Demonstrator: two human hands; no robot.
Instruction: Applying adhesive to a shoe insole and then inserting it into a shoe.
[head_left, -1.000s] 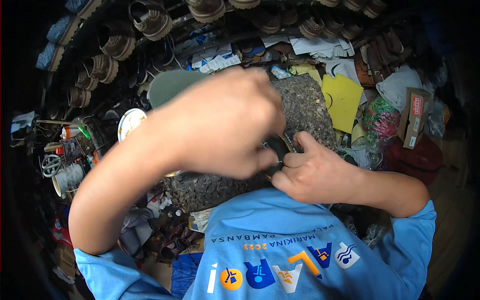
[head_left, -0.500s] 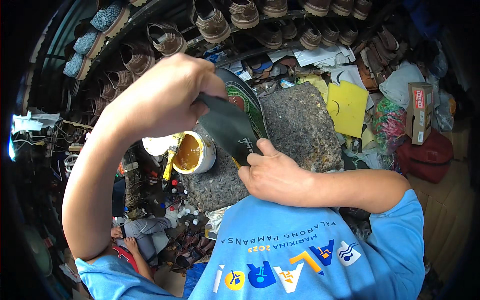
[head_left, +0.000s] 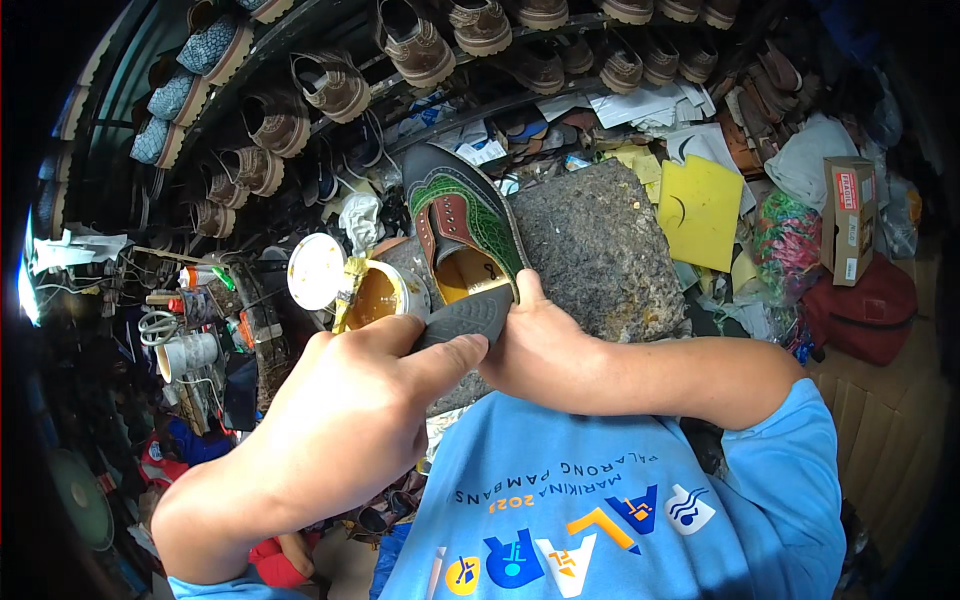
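A black, green and red lace-up shoe [head_left: 463, 215] without laces points its toe away from me, above a rough stone block [head_left: 600, 260]. My right hand [head_left: 540, 345] grips its heel, the thumb up along the side and the other fingers mostly hidden. Yellowish lining shows inside the shoe's opening. In my left hand [head_left: 375, 385] is a dark, flexible insole [head_left: 468, 318], pinched at the heel opening, with the index finger laid along it. Part of the insole is hidden. Beside the shoe stands a white tub [head_left: 408, 290] of amber glue with a brush [head_left: 352, 285] at its rim.
Racks of brown shoes [head_left: 415, 45] and bluish shoes [head_left: 205, 50] curve along the back. Yellow sheets [head_left: 700, 215], a carton [head_left: 848, 220] and a red bag [head_left: 862, 315] lie at the right. A round white lid [head_left: 316, 270] leans left of the tub.
My left hand has swung down toward me from beyond the shoe, bringing the insole to the heel end. The shoe's upper and opening now show. My right hand stays at the heel.
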